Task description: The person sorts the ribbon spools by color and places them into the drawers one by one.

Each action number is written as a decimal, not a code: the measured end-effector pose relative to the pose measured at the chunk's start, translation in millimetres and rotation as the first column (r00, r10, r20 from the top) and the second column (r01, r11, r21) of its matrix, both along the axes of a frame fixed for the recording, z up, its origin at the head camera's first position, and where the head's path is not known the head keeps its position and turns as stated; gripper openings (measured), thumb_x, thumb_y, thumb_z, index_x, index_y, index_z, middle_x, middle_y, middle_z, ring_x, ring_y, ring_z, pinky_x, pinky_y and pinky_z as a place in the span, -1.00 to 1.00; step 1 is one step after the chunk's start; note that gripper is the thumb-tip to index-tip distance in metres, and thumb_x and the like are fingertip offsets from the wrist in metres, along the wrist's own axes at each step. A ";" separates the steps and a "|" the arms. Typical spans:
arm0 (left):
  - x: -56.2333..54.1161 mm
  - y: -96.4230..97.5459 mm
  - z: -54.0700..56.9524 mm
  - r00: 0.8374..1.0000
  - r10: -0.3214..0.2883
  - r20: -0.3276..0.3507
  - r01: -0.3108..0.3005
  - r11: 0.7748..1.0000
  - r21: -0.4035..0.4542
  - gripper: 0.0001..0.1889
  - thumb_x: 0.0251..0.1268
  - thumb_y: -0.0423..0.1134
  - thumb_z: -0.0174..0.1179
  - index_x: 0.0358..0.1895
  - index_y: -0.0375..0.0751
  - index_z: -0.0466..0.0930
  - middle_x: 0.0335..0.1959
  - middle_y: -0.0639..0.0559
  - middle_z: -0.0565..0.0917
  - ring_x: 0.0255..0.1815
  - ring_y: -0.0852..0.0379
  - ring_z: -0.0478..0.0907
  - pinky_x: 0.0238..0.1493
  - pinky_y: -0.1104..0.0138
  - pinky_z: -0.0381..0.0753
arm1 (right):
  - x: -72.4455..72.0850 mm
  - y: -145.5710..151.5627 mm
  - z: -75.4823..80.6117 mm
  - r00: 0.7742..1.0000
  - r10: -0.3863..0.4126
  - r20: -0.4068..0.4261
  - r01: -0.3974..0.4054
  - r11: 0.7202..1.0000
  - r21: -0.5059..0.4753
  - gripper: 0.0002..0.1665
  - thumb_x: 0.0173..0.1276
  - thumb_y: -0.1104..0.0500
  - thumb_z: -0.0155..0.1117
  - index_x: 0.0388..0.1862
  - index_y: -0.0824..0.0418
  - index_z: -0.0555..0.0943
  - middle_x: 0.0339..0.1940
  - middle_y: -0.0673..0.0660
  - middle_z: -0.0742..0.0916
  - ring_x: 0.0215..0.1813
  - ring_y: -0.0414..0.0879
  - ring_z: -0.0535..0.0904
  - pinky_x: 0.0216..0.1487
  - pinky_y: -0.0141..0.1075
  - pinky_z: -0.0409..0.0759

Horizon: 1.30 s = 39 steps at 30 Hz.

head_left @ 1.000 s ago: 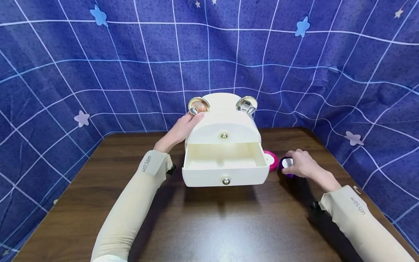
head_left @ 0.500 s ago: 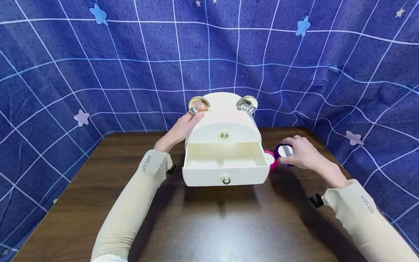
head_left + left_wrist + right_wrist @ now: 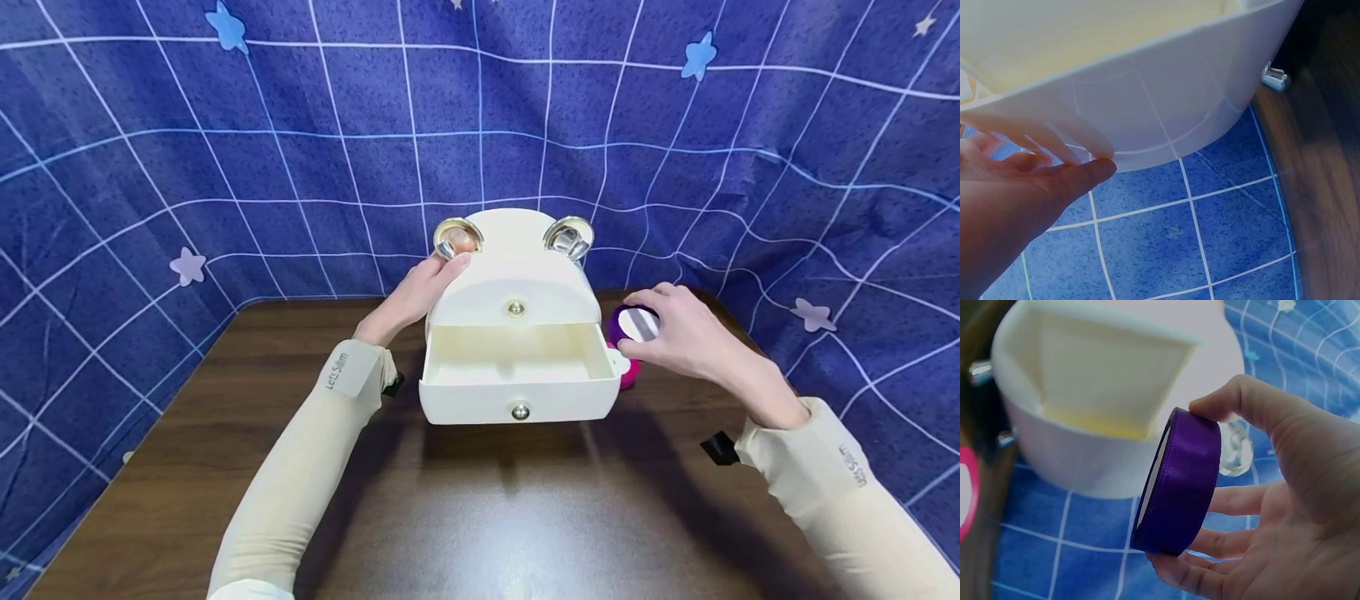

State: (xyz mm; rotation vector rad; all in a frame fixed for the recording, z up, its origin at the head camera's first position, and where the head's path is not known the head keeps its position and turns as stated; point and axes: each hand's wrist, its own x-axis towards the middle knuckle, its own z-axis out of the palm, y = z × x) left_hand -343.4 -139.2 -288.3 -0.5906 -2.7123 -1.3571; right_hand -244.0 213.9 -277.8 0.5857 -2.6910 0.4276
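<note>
We see the purple satin ribbon roll [image 3: 1188,481] raised in the right hand [image 3: 678,333], just beside the right flank of the white two-drawer chest [image 3: 517,287]; one second ago it sat lower and farther right, next to the pink ribbon roll [image 3: 630,377], whereas now it has come up and inward, so that from the head camera it covers part of that pink roll; the pink roll itself lies near the lower drawer [image 3: 465,407], largely where it was. The right grip is spread only to the width of the purple roll, the thumb set on the upper edge and the fingertips under the lower edge, as the right wrist view shows; we find the hold secure by appearance, with the roll tilted and its broad ribbon face turned to that camera. The left hand [image 3: 416,296] has scarcely shifted; its extended thumb and fingers rest against the chest beside the left metal ear [image 3: 457,240], its grip loosely spread and closed round nothing, which we judge to be a steadying touch. The lower drawer stands pulled out as before, and the upper drawer [image 3: 472,308] is shut; from these differences we infer that the pick-up from the tabletop [image 3: 247,375] is complete and a carry toward the chest is under way, the purple roll being not yet over the drawer's interior.
</note>
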 end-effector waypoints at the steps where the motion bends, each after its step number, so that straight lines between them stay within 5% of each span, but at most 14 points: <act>1: -0.1 0.4 0.0 1.000 0.001 -0.002 -0.001 1.000 -0.002 -0.38 0.40 0.35 -0.21 0.20 -0.02 0.47 -0.04 -0.08 0.66 -0.05 0.05 0.63 0.05 0.17 0.58 | 2.0 -2.3 2.6 1.000 0.004 -0.003 -0.004 1.000 -0.005 -0.42 -0.05 0.03 0.45 -0.02 0.26 0.63 -0.16 0.30 0.64 -0.14 0.16 0.49 -0.23 -0.12 0.41; 12: -2.8 0.8 -0.8 1.000 0.015 -0.003 -0.015 1.000 -0.008 -0.36 0.38 0.38 -0.21 0.20 0.00 0.47 -0.05 -0.05 0.66 -0.05 0.06 0.63 0.04 0.17 0.59 | 15.5 -31.0 18.6 0.996 0.092 -0.020 -0.093 0.993 -0.069 -0.45 -0.02 0.02 0.47 -0.02 0.20 0.65 -0.18 0.21 0.64 -0.10 0.09 0.48 -0.17 -0.14 0.42; 22: -3.6 0.0 -0.2 1.000 0.024 -0.009 -0.024 1.000 -0.005 -0.36 0.37 0.38 -0.20 0.22 0.00 0.45 -0.08 -0.07 0.65 -0.08 0.05 0.61 0.03 0.17 0.58 | 16.6 -58.5 14.8 0.981 0.189 -0.042 -0.191 0.980 -0.061 -0.40 -0.02 -0.05 0.48 0.00 0.19 0.62 -0.14 0.17 0.61 -0.07 0.05 0.47 -0.09 -0.12 0.47; 39: -1.1 0.4 0.3 1.000 0.020 0.002 -0.020 1.000 -0.007 -0.38 0.40 0.34 -0.20 0.27 0.00 0.42 -0.05 -0.12 0.65 -0.06 0.03 0.61 0.05 0.16 0.58 | 15.0 -92.3 4.1 0.975 0.221 0.001 -0.220 0.975 -0.030 -0.30 0.05 -0.20 0.46 0.10 0.15 0.60 0.04 0.14 0.58 0.07 0.00 0.49 0.02 -0.11 0.54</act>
